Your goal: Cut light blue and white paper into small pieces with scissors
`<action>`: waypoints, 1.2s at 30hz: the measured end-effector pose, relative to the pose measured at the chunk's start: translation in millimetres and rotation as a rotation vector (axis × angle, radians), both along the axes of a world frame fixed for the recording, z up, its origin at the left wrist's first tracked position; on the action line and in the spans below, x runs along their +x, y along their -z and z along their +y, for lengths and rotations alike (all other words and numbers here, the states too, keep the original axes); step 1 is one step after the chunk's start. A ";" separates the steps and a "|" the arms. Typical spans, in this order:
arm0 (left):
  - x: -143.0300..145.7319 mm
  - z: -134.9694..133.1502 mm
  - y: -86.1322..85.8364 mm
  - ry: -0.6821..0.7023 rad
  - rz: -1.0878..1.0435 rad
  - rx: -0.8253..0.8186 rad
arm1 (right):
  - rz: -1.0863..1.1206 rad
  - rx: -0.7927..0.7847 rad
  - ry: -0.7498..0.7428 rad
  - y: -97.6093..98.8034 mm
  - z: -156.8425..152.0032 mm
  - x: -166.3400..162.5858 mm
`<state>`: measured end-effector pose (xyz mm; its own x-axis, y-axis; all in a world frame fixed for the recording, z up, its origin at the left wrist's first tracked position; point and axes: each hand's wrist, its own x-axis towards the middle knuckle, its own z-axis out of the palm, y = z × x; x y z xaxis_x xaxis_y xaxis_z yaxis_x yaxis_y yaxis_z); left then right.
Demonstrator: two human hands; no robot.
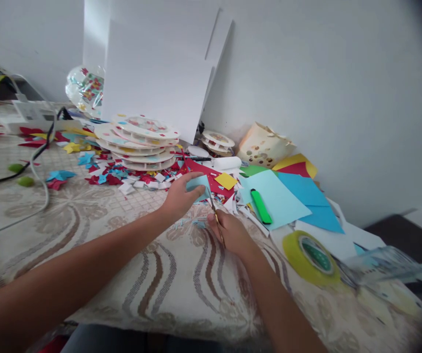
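Clearly a cut is in hand: the left hand (179, 196) pinches a small light-blue paper piece (198, 185) between thumb and fingers, just above the cloth-covered surface (122, 255). The right hand (231, 233) has its grip closed around the handles of the scissors (216, 218), blades aimed up at the paper's lower edge (whether they are parted is too small to tell). By my judgement, the next snip calls for steadying the paper and keeping fingertips off the cutting line. Red and blue scraps (115, 174) litter the surface just beyond. A green pen-shaped tool (261, 206) on a pale blue sheet (280, 196) and 1 yellow tape roll (310, 257) lie right of the right hand, near enough to catch the forearm
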<state>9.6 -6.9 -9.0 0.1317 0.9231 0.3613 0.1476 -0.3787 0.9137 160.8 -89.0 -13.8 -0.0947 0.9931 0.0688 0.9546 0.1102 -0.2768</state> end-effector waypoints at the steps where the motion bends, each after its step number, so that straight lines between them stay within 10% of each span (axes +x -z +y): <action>1: 0.2 -0.3 0.2 0.005 -0.005 0.000 | -0.003 0.000 0.001 0.1 0.0 0.0; 36: 3.3 -4.5 -2.5 -0.021 0.016 -0.018 | -0.107 0.004 0.024 2.0 4.7 1.5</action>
<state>12.9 -11.4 -6.6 0.1181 0.9321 0.3425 0.1695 -0.3588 0.9179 162.3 -84.3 -15.8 -0.0785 0.9949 0.0640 0.9810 0.0885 -0.1726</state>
